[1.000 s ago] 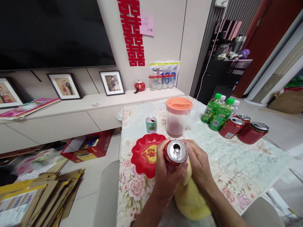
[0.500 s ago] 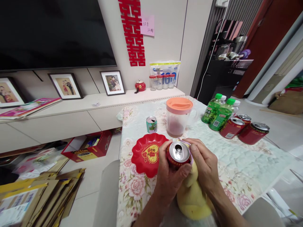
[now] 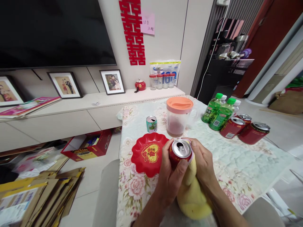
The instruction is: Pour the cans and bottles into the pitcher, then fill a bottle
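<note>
An opened red can stands upright near the table's front edge, with the fingers and thumb of my left hand wrapped round it. My right hand grips a yellow cloth with a purple edge and presses it against the can's right side; the rest of the cloth hangs down between my forearms. Left of the can lies a red scalloped plate with a gold heart print. Beyond the plate is a small green can. A clear pitcher with an orange lid stands just past my hands.
The flowered tablecloth covers the table. At its right stand green-capped bottles and red cans. Behind is a white cabinet with framed photos and jars. Flattened cardboard and a red box lie on the floor at left.
The red can has shifted slightly to the right within my left hand's grip. My right hand has moved a little with the cloth against the can's side.
</note>
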The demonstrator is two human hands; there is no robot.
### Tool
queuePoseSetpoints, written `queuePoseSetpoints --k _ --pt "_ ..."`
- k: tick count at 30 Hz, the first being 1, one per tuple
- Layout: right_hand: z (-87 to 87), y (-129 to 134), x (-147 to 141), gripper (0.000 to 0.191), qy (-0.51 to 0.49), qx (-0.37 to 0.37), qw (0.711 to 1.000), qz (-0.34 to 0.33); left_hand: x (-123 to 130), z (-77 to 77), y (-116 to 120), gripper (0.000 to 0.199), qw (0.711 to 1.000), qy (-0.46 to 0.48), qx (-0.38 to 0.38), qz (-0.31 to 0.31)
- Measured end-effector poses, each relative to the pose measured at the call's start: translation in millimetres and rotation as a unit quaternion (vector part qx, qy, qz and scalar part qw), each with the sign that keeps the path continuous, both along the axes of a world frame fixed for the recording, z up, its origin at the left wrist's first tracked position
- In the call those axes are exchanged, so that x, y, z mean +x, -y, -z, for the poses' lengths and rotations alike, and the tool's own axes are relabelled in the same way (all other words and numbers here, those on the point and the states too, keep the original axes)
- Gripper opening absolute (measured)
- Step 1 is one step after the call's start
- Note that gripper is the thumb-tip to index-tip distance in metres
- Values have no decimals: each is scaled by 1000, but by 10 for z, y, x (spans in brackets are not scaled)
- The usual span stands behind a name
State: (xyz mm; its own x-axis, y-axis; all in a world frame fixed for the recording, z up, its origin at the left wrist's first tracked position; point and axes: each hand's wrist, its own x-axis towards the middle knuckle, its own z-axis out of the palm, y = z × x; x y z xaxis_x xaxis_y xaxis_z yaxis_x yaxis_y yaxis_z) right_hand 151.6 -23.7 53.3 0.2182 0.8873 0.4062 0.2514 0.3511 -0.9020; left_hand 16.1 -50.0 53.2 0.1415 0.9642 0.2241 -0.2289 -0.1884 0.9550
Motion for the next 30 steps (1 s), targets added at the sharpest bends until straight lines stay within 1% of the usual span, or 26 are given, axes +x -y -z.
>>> queuePoseSetpoints --k 4,6,9,12,17,22,24,27,30 --pt "15 2 -54 40 35 13 999 -5 3 57 -30 58 998 9 -6 -68" --pt "0 16 -76 36 55 35 998 -6 10 69 -44 56 995 11 0 -98" --pt "-40 61 -93 27 69 73 995 -3 16 78 -59 57 992 11 16 -123" --pt "-85 122 -97 22 81 107 991 1 14 100 -67 61 993 8 15 -121" --pt "-156 219 -101 23 131 159 979 4 5 138 -79 74 995 22 -40 -92" --pt "-172 260 -114 22 141 207 968 -16 -10 108 -81 75 992 31 -71 -101" --pt "-153 249 -113 22 138 220 966 -14 -13 94 -65 70 992 29 -73 -96" --pt "-106 202 -99 18 121 204 971 7 -3 84 -38 60 994 31 -52 -88" --pt "-51 136 -78 18 99 166 981 13 16 73 -21 61 996 37 -21 -79"
